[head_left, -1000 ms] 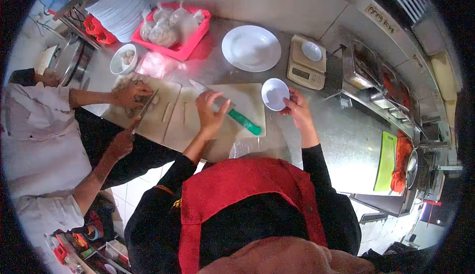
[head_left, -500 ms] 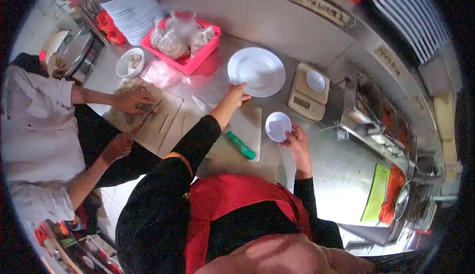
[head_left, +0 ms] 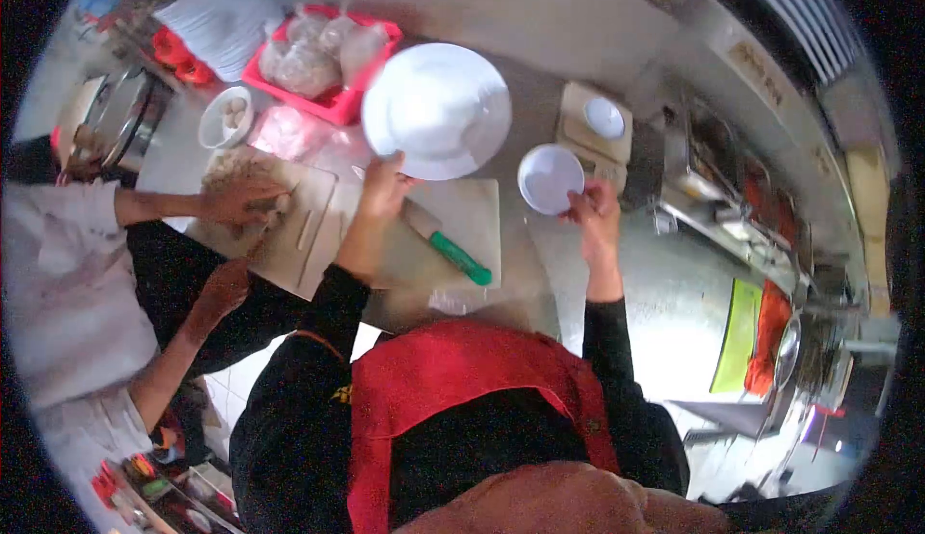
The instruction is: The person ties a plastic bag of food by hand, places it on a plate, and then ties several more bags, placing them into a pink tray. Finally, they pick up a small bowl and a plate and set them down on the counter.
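Observation:
My left hand (head_left: 385, 189) is closed on the near rim of a large white plate (head_left: 436, 110), which is held up above the counter. In my right hand (head_left: 597, 214) is a small white bowl (head_left: 549, 179), gripped at its right edge, its opening facing me. Below the plate, a knife with a green handle (head_left: 461, 258) lies on a white cutting board (head_left: 482, 208). Just beyond the bowl stands a kitchen scale (head_left: 576, 108) carrying a small white dish (head_left: 604, 118).
At left a co-worker's hands (head_left: 241, 202) work over another cutting board (head_left: 310, 226). A red basket (head_left: 339, 108) of filled plastic bags, a white bowl (head_left: 214, 129) and a stack of plates (head_left: 217, 28) stand behind. Metal racks and a green board (head_left: 737, 332) line the right.
My left hand has lifted the plate off the counter and brought it left, closer to me. The small bowl in my right hand has moved forward. The camera view has shifted slightly.

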`<state>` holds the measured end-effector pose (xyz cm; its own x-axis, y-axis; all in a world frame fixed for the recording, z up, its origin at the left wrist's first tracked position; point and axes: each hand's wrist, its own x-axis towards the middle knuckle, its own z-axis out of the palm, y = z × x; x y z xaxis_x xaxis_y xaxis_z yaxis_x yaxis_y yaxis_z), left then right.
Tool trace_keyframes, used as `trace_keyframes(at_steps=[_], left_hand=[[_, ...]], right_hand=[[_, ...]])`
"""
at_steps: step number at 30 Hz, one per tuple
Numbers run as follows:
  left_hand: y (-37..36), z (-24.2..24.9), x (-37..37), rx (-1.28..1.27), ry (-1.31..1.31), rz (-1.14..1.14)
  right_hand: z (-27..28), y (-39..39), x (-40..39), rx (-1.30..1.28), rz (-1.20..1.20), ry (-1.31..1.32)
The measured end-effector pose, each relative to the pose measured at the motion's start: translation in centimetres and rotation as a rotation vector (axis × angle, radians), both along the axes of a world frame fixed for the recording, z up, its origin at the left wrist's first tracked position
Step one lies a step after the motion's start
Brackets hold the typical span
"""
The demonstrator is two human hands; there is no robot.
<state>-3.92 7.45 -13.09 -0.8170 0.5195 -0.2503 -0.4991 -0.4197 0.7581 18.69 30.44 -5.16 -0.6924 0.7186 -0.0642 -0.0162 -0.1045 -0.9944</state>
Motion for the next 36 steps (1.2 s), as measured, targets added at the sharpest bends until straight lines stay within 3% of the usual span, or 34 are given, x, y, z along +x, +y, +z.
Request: trace_keyframes(at_steps=[2, 12, 18, 23, 30, 32, 36], left_hand=[[-1.9, 2.4, 1.5, -0.07, -0.029, 0.075], [-9.1, 2.4, 5.2, -0.055, 0.05, 0.025], [-7.8, 3.9, 7.0, -0.161, -0.02, 0.175], [-8.0, 3.5, 7.5, -0.218, -0.003, 0.028], [-6.2, 4.4, 8.9, -0.182, -0.084, 0.077], [-6.2, 3.8, 9.0, -0.275, -0.049, -0.027], [-4.8, 2.2, 9.7, -0.185, -0.078, 0.063]], right_hand=[[1.1, -0.2, -0.2, 0.015, -0.003, 0.017], [4.7, -3.5, -1.5, -0.057, 0.087, 0.168], [5.7, -5.0, -1.9, -0.168, 0.168, 0.133], [5.8, -5.5, -1.9, -0.178, 0.168, 0.131], [4.6, -5.6, -2.3, -0.198, 0.152, 0.09], [3.6, -5.8, -2.6, -0.169, 0.192, 0.109], [1.3, -6.9, -4.1, -0.112, 0.214, 0.113]])
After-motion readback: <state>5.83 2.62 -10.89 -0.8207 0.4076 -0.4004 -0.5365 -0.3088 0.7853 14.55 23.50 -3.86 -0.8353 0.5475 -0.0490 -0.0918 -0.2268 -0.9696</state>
